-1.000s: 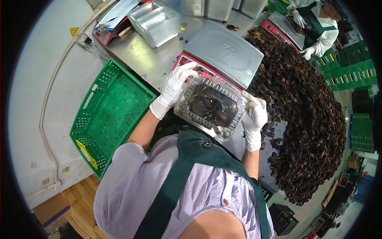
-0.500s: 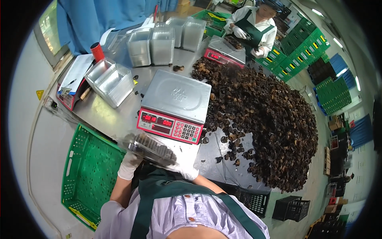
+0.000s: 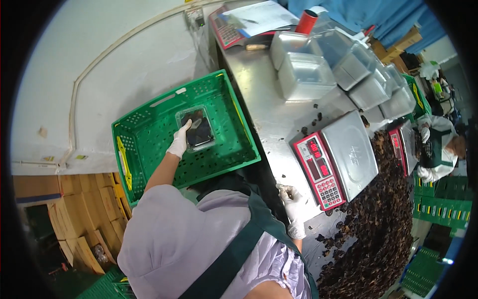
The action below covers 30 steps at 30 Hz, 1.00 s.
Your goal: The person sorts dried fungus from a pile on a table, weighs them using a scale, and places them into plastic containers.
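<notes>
My gloved left hand (image 3: 179,140) reaches into the green crate (image 3: 239,162) at the left. Its fingers are on the near side of a clear plastic box (image 3: 202,130) filled with dark pieces that look like dried mushrooms. The box is within the crate's walls, tilted in view. At the table's edge is my gloved right hand (image 3: 294,205), its fingers curled into a pinch; what they hold, if anything, is too small to tell. Just beyond it stands a red and silver weighing scale (image 3: 351,154), its plate bare.
A large heap of dark dried pieces (image 3: 368,249) covers the table's right side. Stacked clear boxes (image 3: 306,77), a red cylinder (image 3: 306,21) and a clipboard (image 3: 261,17) are at the back. A co-worker (image 3: 438,149) stands at the far right by another scale (image 3: 404,147). Cardboard boxes (image 3: 84,214) stand lower left.
My view has turned left. The filled box, held before by both hands in front of the scale, is now in the green crate with my left hand. My right hand has come off it.
</notes>
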### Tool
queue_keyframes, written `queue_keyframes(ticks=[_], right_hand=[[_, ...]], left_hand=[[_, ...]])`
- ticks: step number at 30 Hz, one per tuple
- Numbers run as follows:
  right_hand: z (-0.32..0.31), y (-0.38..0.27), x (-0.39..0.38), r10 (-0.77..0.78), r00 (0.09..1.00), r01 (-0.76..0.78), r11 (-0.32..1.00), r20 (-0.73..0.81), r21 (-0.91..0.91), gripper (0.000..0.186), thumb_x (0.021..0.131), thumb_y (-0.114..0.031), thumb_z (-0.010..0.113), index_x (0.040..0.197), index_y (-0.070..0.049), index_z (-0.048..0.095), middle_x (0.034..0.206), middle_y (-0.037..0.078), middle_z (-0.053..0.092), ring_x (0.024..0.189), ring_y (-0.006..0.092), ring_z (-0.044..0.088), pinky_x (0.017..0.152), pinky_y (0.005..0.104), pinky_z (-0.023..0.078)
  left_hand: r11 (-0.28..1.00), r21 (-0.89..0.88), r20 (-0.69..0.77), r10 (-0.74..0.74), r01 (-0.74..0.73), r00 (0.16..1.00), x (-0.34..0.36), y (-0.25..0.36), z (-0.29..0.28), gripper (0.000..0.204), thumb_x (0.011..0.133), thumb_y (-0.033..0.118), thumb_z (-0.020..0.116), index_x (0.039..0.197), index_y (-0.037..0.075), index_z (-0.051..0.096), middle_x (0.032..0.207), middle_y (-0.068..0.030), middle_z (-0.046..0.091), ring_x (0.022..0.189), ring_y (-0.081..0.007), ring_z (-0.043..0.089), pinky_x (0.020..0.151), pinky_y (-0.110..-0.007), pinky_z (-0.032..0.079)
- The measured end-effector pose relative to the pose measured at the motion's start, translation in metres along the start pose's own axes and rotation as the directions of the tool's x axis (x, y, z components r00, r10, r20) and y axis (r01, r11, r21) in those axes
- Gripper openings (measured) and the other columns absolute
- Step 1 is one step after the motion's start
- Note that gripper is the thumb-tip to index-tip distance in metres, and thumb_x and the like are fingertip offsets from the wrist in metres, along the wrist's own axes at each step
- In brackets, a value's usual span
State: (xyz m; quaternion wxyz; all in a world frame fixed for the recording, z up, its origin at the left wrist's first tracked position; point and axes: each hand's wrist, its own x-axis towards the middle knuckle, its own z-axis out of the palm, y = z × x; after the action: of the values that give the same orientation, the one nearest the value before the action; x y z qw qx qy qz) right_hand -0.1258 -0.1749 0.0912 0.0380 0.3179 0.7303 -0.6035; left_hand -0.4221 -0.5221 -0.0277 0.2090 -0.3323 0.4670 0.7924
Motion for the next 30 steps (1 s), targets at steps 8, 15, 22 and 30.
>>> queue_keyframes(ticks=[8, 15, 22, 30], right_hand=[[0.014, -0.02, 0.008, 0.053, 0.999, -0.053, 0.996, -0.012, -0.078, 0.018, 0.093, -0.016, 0.061, 0.103, -0.003, 0.068, 0.091, 0.002, 0.07, 0.073, 0.0052, 0.056, 0.069, 0.0202, 0.046], [0.028, -0.042, 0.013, 0.032, 0.997, -0.042, 0.99, -0.072, -0.137, 0.018, 0.093, -0.017, 0.061, 0.104, -0.005, 0.069, 0.088, 0.0, 0.069, 0.073, 0.0049, 0.056, 0.067, 0.0202, 0.045], [0.03, -0.026, 0.005, 0.079, 0.984, -0.096, 0.99, -0.159, -0.1, 0.018, 0.093, -0.017, 0.061, 0.103, -0.004, 0.069, 0.087, 0.002, 0.069, 0.071, 0.0072, 0.057, 0.071, 0.0225, 0.048], [0.013, -0.014, -0.002, 0.073, 0.964, -0.128, 0.97, -0.257, -0.206, 0.018, 0.092, -0.02, 0.062, 0.1, -0.005, 0.07, 0.085, 0.003, 0.069, 0.075, 0.008, 0.061, 0.069, 0.0236, 0.049]], left_hand=[[0.997, -0.027, 0.193, 0.078, -0.074, 0.978, 0.092, -0.027, 0.04, 0.069, 0.075, 0.031, 0.079, 0.127, -0.003, 0.047, 0.12, -0.0175, 0.059, 0.106, -0.0299, 0.061, 0.09, -0.045, 0.05], [0.723, 0.689, -0.19, 0.248, -0.051, 0.95, 0.14, -0.072, 0.085, 0.103, 0.071, 0.03, 0.075, 0.146, -0.002, 0.012, 0.144, -0.0265, 0.034, 0.131, -0.0394, 0.038, 0.107, -0.039, 0.035], [0.303, 0.691, 0.122, 0.847, -0.657, 0.518, 0.113, -0.06, 0.15, 0.056, 0.082, 0.014, 0.066, 0.133, 0.003, 0.044, 0.142, -0.0212, 0.037, 0.128, -0.0356, 0.04, 0.107, -0.041, 0.034], [-0.17, 0.043, 0.782, 0.619, -0.984, -0.073, -0.059, 0.004, 0.356, 0.021, 0.086, 0.013, 0.061, 0.106, 0.006, 0.063, 0.114, -0.0116, 0.059, 0.107, -0.0298, 0.056, 0.093, -0.038, 0.045]])
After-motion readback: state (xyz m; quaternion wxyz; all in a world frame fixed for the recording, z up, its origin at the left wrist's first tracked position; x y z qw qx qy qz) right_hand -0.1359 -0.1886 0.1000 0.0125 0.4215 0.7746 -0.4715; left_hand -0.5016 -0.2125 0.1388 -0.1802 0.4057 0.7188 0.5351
